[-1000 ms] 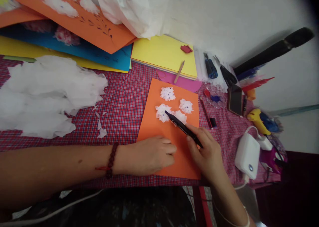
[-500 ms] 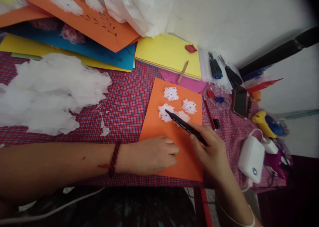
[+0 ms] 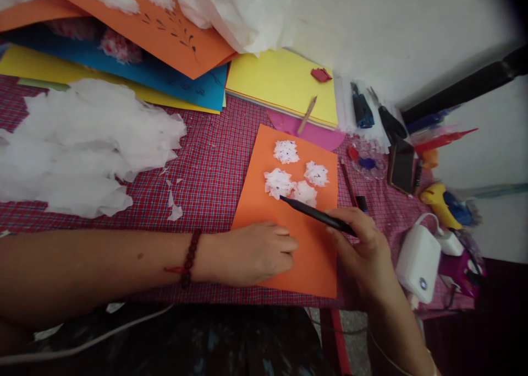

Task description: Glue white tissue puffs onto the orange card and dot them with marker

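An orange sheet of paper (image 3: pixel 311 274) lies in front of me with several crumpled white paper flowers (image 3: pixel 286 151) on it, some speckled with blue. My right hand (image 3: pixel 367 249) grips a black marker (image 3: pixel 317 214) between thumb and fingers. The marker's tip points left, at the lower edge of the flower on the left (image 3: pixel 278 183). Resting on the lower left part of the sheet, my left hand (image 3: pixel 256 253) has its fingers curled under, and nothing shows in them. A beaded bracelet circles the left wrist.
White torn paper (image 3: pixel 82 150) is heaped at left. Behind lie coloured sheets (image 3: pixel 177 87) with flowers and a yellow paper stack (image 3: pixel 284 84). Toward the right are a pencil (image 3: pixel 348 183), a blue cutter (image 3: pixel 362 109), scissors (image 3: pixel 390 123), a phone (image 3: pixel 402 167) and a white charger (image 3: pixel 418 260).
The marker's tip has moved from the middle of the left flower to just below its lower edge. My right hand has shifted slightly right; the left hand stays on the sheet.
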### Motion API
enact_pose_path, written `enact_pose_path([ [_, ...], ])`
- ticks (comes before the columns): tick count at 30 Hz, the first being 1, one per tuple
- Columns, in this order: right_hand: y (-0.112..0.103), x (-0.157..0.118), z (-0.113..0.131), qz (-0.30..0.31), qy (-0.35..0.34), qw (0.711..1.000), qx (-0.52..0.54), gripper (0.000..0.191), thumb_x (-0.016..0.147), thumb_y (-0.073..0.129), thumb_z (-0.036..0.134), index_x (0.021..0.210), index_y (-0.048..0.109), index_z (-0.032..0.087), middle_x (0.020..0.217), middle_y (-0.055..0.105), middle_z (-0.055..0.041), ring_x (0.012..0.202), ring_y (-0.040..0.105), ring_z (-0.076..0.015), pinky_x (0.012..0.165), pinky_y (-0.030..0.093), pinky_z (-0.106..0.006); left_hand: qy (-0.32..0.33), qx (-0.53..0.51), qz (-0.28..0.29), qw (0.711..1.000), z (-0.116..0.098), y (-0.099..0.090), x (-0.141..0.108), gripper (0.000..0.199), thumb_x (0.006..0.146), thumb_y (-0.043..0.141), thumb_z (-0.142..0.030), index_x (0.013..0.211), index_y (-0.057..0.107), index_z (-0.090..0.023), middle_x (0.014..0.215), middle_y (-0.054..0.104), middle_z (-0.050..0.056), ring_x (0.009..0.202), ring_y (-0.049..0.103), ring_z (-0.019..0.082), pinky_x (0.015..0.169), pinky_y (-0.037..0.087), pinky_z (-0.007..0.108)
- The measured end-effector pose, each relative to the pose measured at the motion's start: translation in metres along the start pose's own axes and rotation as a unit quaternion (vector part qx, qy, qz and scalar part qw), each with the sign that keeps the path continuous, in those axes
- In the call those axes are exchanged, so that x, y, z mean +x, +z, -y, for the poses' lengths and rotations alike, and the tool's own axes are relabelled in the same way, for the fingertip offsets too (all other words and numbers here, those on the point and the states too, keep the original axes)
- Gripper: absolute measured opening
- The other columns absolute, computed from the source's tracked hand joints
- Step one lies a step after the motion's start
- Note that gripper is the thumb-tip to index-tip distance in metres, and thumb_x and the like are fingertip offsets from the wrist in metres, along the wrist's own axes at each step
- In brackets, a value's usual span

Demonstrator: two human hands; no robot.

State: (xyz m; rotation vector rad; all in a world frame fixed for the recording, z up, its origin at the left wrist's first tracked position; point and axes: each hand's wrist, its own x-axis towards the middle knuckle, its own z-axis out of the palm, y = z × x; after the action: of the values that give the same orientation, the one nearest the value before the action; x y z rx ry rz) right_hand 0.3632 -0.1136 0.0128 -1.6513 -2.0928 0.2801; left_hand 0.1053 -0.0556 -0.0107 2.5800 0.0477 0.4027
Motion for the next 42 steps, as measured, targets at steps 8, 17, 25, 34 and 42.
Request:
enact_pose_path([
  [8,0.003,0.022,-0.002,-0.006,-0.021,0.997,-0.078,0.021,0.092,0.059,0.019,0.11,0.069,0.025,0.102,0.073,-0.0059,0.097,0.068,-0.0247,0.085,0.047,-0.041,0.003,-0.001,-0.013,1.0,0.0,0.001,0.0,0.014,0.093,0.062,-0.014,0.079,0.059,-0.016,0.088,0.063,0.005,0.076,0.05,0.018,0.074,0.044,0.034],
  [17,0.0,0.019,-0.003,0.008,-0.045,0.998,-0.048,0.021,0.092,0.061,0.018,0.11,0.068,0.025,0.102,0.072,-0.0052,0.096,0.068,-0.0234,0.085,0.047,-0.04,0.005,-0.004,-0.011,1.0,0.0,0.001,0.0,0.014,0.093,0.062,-0.014,0.079,0.06,-0.016,0.089,0.063,0.005,0.077,0.051,0.018,0.075,0.044,0.035],
  [25,-0.001,0.018,-0.003,-0.015,-0.033,0.998,-0.052,0.022,0.092,0.061,0.02,0.111,0.068,0.026,0.101,0.072,-0.0048,0.095,0.068,-0.0237,0.082,0.048,-0.04,0.013,-0.01,-0.032,0.999,0.002,0.003,-0.001,0.014,0.092,0.063,-0.013,0.078,0.059,-0.017,0.087,0.062,0.005,0.077,0.051,0.018,0.074,0.044,0.035],
  [34,0.008,0.026,0.031,0.01,-0.071,0.987,-0.145,0.023,0.095,0.057,0.016,0.115,0.066,0.022,0.099,0.071,-0.0061,0.089,0.067,-0.0225,0.079,0.045,-0.039,0.002,0.001,0.01,1.0,0.0,0.001,0.0,0.013,0.095,0.059,-0.014,0.082,0.062,-0.015,0.089,0.062,0.004,0.081,0.051,0.019,0.078,0.044,0.037],
  [42,-0.011,0.008,0.023,-0.04,-0.027,0.994,-0.096,0.023,0.092,0.063,0.016,0.113,0.066,0.022,0.101,0.071,-0.0054,0.091,0.068,-0.0214,0.078,0.048,-0.036,-0.001,-0.005,0.013,1.0,0.0,0.0,-0.001,0.014,0.095,0.06,-0.015,0.081,0.061,-0.015,0.091,0.062,0.004,0.081,0.05,0.019,0.077,0.042,0.036],
])
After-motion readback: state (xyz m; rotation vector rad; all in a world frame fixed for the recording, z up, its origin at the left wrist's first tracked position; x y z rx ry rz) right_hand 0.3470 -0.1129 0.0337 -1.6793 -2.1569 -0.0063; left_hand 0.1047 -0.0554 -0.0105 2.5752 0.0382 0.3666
